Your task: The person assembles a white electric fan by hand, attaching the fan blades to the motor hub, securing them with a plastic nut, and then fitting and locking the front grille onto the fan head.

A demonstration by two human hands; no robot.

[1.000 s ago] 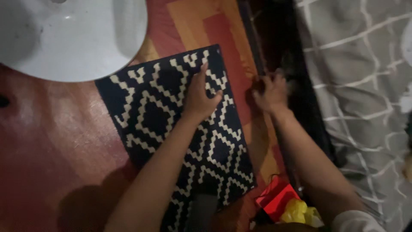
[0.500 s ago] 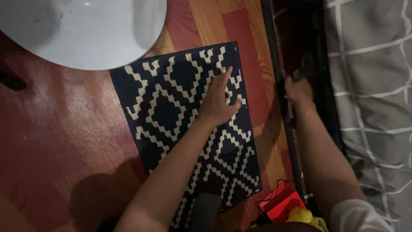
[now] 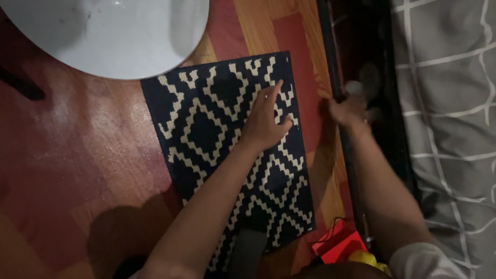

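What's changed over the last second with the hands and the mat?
The right hand went from the floor by the mat's edge to the dark bed frame, where it now grips a small, blurred pale object. The left hand has stayed flat on the patterned mat, which has not shifted on the floor.

A dark blue rug (image 3: 217, 139) with cream diamond pattern lies flat on wooden floor.

Dim light falls on a reddish wooden floor (image 3: 77, 155) whose planks turn orange toward the top centre. A round white tabletop (image 3: 119, 31) fills the upper left of the frame. Along the right edge lies a grey bedcover with white grid lines (image 3: 449, 103), bordered by a dark bed frame (image 3: 356, 46).
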